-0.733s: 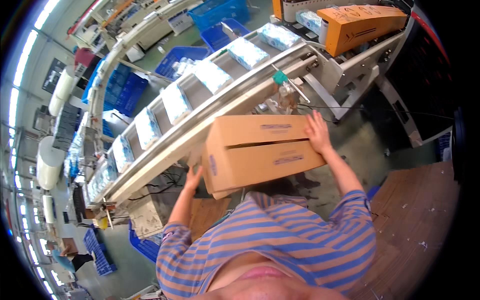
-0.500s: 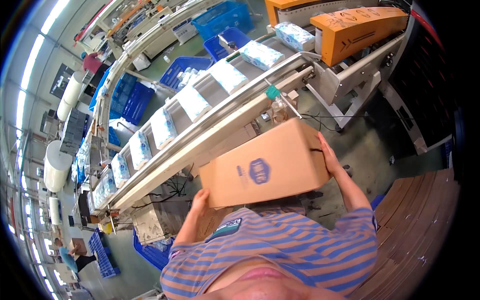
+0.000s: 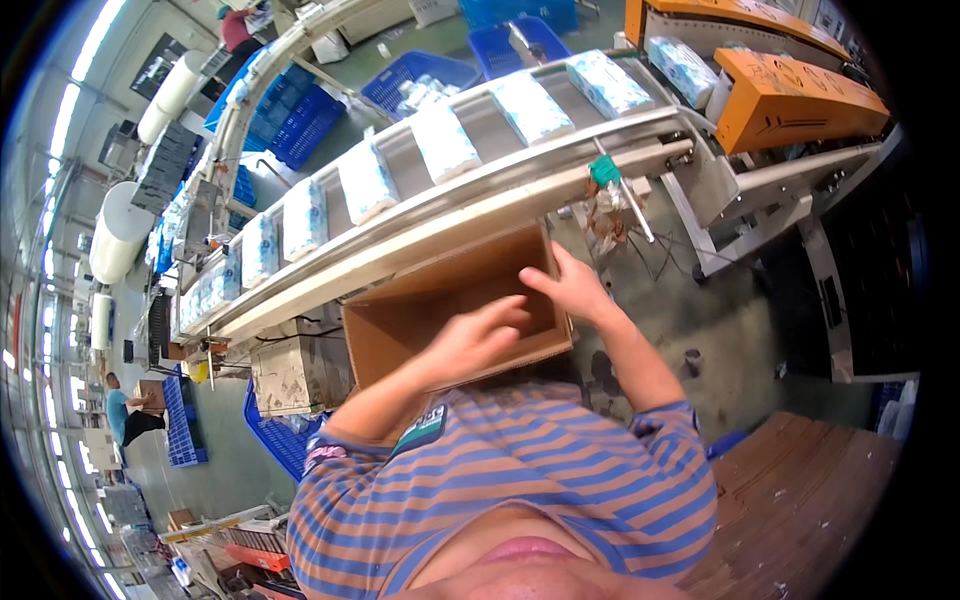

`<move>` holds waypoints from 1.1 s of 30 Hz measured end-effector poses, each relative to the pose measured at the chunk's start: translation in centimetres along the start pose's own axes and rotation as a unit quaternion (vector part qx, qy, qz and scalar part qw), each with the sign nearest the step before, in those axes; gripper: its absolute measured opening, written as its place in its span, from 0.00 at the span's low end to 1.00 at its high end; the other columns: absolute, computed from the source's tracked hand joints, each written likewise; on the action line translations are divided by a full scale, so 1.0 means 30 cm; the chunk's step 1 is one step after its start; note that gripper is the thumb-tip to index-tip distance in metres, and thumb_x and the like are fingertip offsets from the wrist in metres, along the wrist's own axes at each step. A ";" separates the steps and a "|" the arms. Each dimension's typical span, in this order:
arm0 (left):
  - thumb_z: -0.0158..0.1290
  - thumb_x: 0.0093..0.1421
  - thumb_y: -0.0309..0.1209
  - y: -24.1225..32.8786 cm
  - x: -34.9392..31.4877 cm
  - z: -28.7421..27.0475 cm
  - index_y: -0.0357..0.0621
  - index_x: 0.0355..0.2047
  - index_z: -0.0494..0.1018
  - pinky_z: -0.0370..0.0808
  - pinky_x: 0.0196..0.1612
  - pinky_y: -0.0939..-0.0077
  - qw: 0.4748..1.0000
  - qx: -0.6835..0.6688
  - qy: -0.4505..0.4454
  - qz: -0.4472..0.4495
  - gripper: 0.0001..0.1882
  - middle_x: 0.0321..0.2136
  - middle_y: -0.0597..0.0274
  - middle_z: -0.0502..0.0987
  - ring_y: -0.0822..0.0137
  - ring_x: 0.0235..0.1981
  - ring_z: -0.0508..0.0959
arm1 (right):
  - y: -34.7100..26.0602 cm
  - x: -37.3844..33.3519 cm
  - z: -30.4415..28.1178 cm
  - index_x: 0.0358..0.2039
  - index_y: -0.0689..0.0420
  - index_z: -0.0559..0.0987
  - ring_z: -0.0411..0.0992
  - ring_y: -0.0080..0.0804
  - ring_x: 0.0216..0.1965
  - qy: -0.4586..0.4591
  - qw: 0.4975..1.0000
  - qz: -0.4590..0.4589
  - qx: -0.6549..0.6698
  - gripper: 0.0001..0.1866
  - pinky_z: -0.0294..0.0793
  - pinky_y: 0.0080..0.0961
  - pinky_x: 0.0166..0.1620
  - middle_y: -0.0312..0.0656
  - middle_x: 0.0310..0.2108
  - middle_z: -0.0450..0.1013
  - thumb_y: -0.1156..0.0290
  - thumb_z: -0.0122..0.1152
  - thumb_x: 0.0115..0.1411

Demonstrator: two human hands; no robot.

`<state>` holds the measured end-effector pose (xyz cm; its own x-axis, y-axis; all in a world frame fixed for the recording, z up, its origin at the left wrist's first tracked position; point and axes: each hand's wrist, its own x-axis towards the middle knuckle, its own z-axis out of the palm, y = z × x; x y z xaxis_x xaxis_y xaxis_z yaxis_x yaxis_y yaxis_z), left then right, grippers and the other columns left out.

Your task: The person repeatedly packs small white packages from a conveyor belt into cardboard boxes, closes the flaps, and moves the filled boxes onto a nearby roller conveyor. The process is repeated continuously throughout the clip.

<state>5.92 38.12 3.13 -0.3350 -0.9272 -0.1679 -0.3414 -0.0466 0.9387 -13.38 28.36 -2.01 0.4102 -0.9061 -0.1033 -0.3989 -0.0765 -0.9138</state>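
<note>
Hovering over the mouth of an open cardboard box (image 3: 395, 325), the left hand (image 3: 475, 340) had its fingers loosely extended and slightly blurred, and seemed to hold nothing. The right hand (image 3: 575, 285) was at the box's right rim, spread open, its thumb apart from the fingers and reaching over the inside; whether it pressed on the cardboard could not be told. The box sat before the person's striped shirt (image 3: 540, 450), just below the near side of a conveyor (image 3: 492, 130), its mouth facing up, presumably so both hands could reach inside; what supported it was hidden. On the conveyor, white-and-blue packs (image 3: 368, 185) lay crosswise in a row, likely spaced to keep each one separate. Beyond stood blue baskets (image 3: 385, 95), with an orange machine guard (image 3: 800, 105) at the upper right.
</note>
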 end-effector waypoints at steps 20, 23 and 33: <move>0.41 0.64 0.38 -0.822 -0.322 -0.607 0.33 0.35 0.70 0.70 0.37 0.75 0.911 -0.149 0.345 -0.170 0.17 0.30 0.59 0.74 0.67 0.31 0.71 | 0.153 0.237 -0.110 0.41 0.62 0.76 0.74 0.31 0.37 -0.032 0.963 0.259 -0.071 0.17 0.73 0.28 0.38 0.44 0.35 0.76 0.67 0.61 0.52; 0.43 0.63 0.39 -0.912 -0.202 -0.597 0.33 0.36 0.72 0.71 0.38 0.68 0.933 -0.009 0.291 -0.210 0.18 0.32 0.56 0.76 0.63 0.34 0.76 | 0.437 0.212 -0.230 0.41 0.65 0.75 0.74 0.35 0.37 0.010 0.903 0.395 0.171 0.23 0.73 0.28 0.40 0.48 0.35 0.75 0.61 0.65 0.50; 0.59 0.41 0.50 -0.275 0.451 -0.733 0.31 0.60 0.46 0.62 0.56 0.60 0.779 0.433 0.342 -0.298 0.55 0.57 0.34 0.56 0.48 0.59 0.58 | -0.196 0.642 -0.052 0.44 0.63 0.71 0.67 0.46 0.43 0.108 0.897 -0.352 -0.243 0.25 0.67 0.36 0.46 0.48 0.41 0.70 0.58 0.60 0.50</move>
<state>23.53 17.79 -0.27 0.5537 -0.8325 -0.0186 -0.8216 -0.5498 0.1506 -4.42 10.70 2.00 0.5531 -0.6175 0.5592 -0.4351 -0.7865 -0.4383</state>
